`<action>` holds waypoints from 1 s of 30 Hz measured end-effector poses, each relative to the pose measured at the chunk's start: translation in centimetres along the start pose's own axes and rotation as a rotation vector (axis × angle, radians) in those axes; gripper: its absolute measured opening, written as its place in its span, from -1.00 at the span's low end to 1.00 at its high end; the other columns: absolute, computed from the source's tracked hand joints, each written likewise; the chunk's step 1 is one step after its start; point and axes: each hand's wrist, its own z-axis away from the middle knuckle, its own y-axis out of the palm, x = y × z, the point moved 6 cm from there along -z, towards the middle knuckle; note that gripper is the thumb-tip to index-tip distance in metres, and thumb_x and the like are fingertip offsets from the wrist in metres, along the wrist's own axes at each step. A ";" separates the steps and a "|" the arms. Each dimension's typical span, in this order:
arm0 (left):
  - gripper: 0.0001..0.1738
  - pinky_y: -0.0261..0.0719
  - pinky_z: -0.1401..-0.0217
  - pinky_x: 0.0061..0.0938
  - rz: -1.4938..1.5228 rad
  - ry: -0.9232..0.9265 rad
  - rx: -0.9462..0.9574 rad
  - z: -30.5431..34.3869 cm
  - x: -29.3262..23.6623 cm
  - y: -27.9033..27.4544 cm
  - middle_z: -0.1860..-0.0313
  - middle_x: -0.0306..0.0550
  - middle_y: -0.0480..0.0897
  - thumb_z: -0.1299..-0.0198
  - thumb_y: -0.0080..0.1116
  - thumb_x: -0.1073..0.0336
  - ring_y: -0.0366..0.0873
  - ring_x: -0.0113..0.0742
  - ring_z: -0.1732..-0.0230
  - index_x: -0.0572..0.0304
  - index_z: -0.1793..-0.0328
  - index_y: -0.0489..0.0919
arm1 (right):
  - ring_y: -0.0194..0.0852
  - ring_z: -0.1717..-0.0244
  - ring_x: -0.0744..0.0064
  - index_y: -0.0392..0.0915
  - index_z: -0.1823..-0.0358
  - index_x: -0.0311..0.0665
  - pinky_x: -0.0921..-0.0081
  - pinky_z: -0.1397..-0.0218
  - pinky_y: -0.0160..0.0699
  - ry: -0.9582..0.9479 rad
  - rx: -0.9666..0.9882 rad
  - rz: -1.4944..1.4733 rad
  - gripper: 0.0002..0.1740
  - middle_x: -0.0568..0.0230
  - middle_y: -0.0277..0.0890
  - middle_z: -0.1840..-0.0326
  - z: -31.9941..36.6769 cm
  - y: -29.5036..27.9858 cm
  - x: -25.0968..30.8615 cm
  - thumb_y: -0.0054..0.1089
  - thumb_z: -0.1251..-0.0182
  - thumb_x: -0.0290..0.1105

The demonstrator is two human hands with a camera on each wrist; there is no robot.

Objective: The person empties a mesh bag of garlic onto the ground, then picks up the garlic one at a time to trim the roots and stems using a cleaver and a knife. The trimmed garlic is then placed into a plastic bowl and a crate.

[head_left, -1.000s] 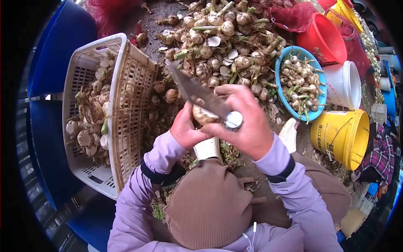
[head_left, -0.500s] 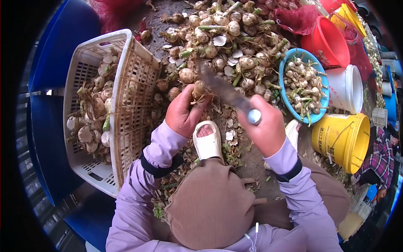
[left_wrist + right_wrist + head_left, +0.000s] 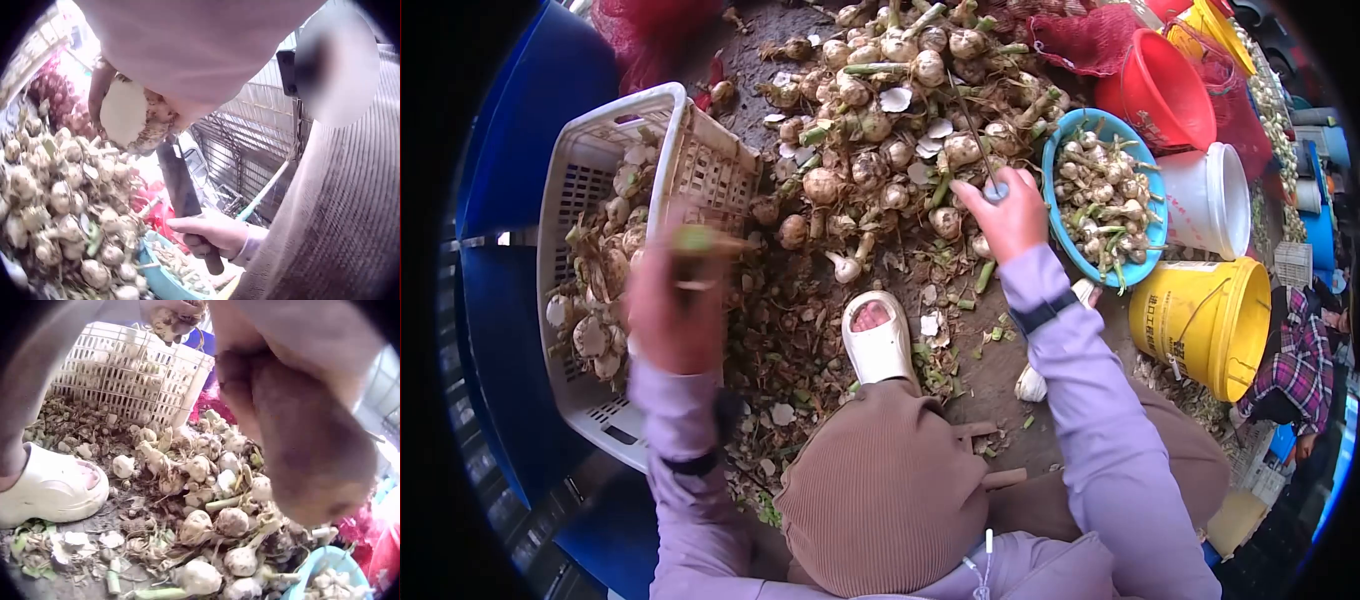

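The left hand, blurred in the head view, holds a garlic bulb with a green stem over the near side of the white crate. A flat white cut face shows on that bulb in the left wrist view. Beside the blue basin, above the garlic pile, the right hand grips a knife, its blade seen nearly edge-on. From the left wrist, the knife's broad blade is visible above the right hand. The crate contains more garlic bulbs.
Red, white and yellow buckets stand at the right. Peelings and cut stems litter the ground around a white shoe. Red mesh bags lie behind, and another person in plaid is at the far right.
The left hand has swung left to the crate with the bulb, away from the knife. The right hand has risen slightly, and the blade now points up and away.
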 end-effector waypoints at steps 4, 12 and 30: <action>-0.44 0.56 -0.12 -0.46 -0.363 0.129 -0.256 -1.5 -0.2 -7.5 -0.13 0.06 0.56 -0.28 0.08 0.53 0.58 -0.23 -0.08 0.20 -0.43 0.34 | 0.61 0.24 -0.01 0.60 0.16 -0.33 0.24 0.10 0.60 0.081 -0.008 0.048 -0.45 -0.01 0.53 0.14 -3.6 7.0 -1.4 0.52 0.07 -0.08; -0.33 0.40 -0.35 -0.30 0.953 -0.500 0.524 3.7 2.6 12.3 -0.26 0.14 0.49 -0.40 0.03 0.24 0.47 -0.15 -0.26 0.25 -0.54 0.07 | 0.57 0.40 0.45 0.55 0.29 -0.40 0.52 0.30 0.54 0.575 0.194 -1.081 -0.85 0.22 0.63 0.37 1.8 4.1 -1.2 0.25 -0.21 -0.44; -0.49 0.53 -0.19 -0.42 0.720 -0.244 0.418 1.8 1.6 13.0 -0.10 -0.08 0.58 -0.25 0.13 0.42 0.55 -0.35 -0.10 0.24 -0.33 0.32 | 0.55 0.44 0.14 0.41 0.33 -0.19 0.26 0.39 0.48 -0.636 0.227 0.094 -0.67 0.21 0.43 0.52 6.6 -5.4 13.1 0.38 0.14 -0.43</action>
